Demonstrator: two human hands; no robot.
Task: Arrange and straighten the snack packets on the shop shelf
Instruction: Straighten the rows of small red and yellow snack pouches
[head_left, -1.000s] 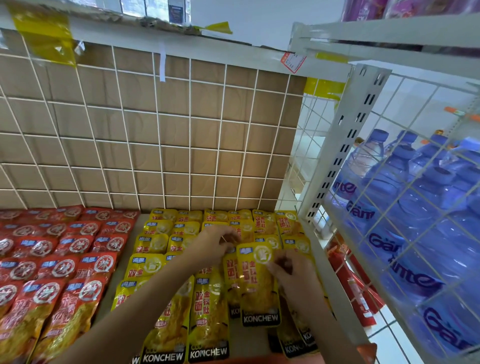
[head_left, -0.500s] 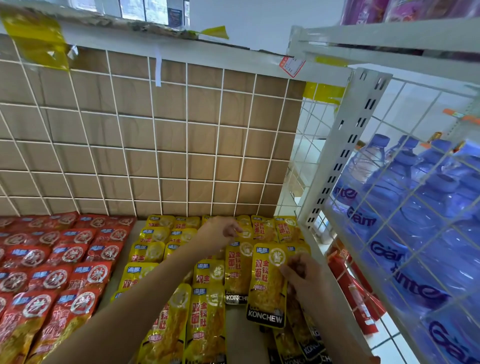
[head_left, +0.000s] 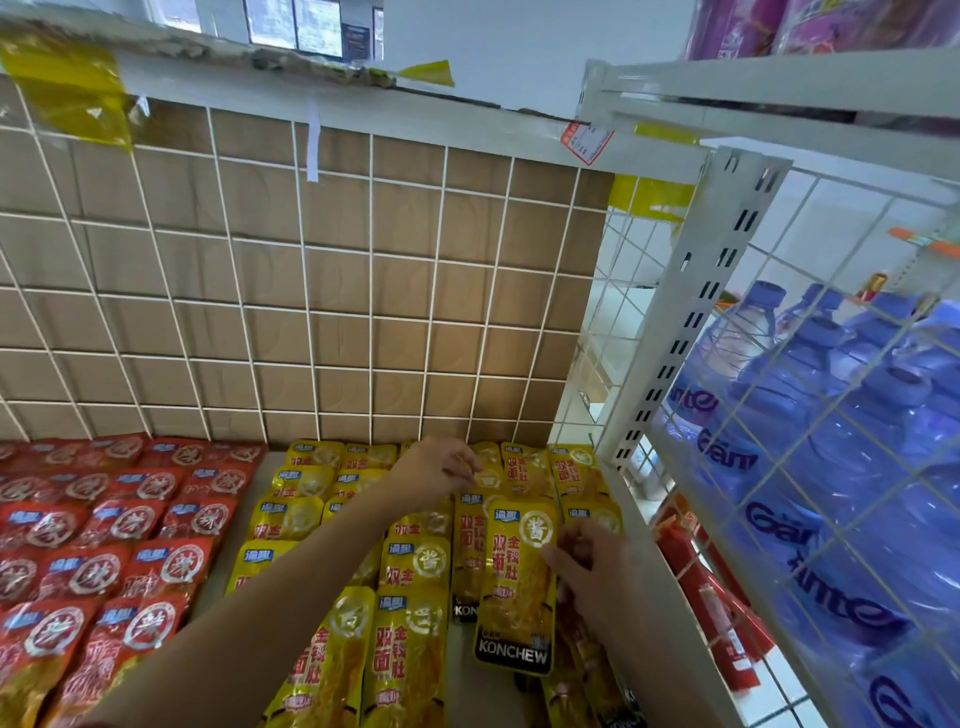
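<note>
Held packet (head_left: 517, 582): yellow and glossy, printed with red characters, a white round emblem at the top and a black band marked KONCHEW at the bottom. It is raised above the right-hand columns of the shelf (head_left: 467, 701) and overlaps the packets beneath it.
Yellow packets (head_left: 410, 639): laid flat in overlapping columns on the right half of the shelf, up to the wire grid (head_left: 337, 291) at the back.
Red packets (head_left: 119, 525): laid likewise on the left half.
Right hand (head_left: 592, 566): its fingers are clamped on the right edge of the held packet.
Left hand (head_left: 431, 470): placed at the back row, its fingers curled against a packet top. It cannot be told whether they are clamped.
Hidden: packets under both forearms are covered. The nearest rows are cut off by the lower frame edge. Back-row print is too small to be read.
</note>
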